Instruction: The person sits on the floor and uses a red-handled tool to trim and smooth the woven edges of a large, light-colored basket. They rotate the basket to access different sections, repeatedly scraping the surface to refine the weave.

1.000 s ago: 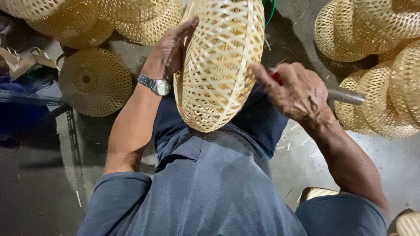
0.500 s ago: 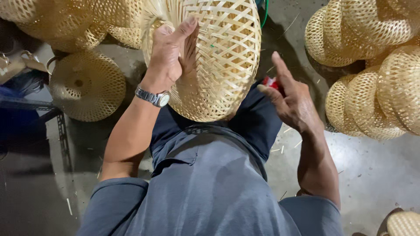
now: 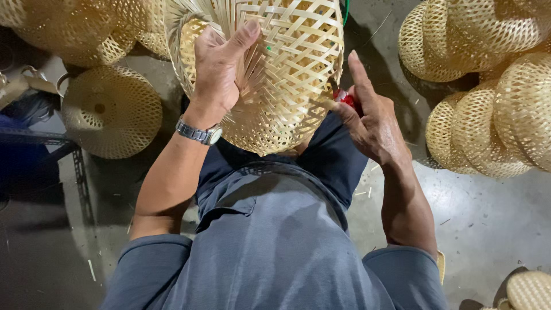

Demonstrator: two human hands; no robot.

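A woven bamboo basket [image 3: 293, 74] with an open lattice weave is held up over my lap. My left hand [image 3: 218, 69], with a metal wristwatch [image 3: 198, 133] on the wrist, grips the basket's left side, thumb pressed on the outer weave. My right hand [image 3: 370, 117] is at the basket's right edge, index finger stretched upward. It is closed on a small red-handled tool [image 3: 344, 97], which is mostly hidden by the fingers and the basket. Loose bamboo strips fan out at the basket's upper left rim.
Stacks of similar woven baskets [image 3: 493, 103] lie on the concrete floor at the right. More baskets [image 3: 112, 112] sit at the upper left. A dark metal frame [image 3: 40, 140] stands at the left edge. Another woven piece [image 3: 528, 290] shows at the bottom right corner.
The basket has turned and moved up. My left hand shifted from behind the rim to gripping its left side. My right hand came in close to the basket's right edge.
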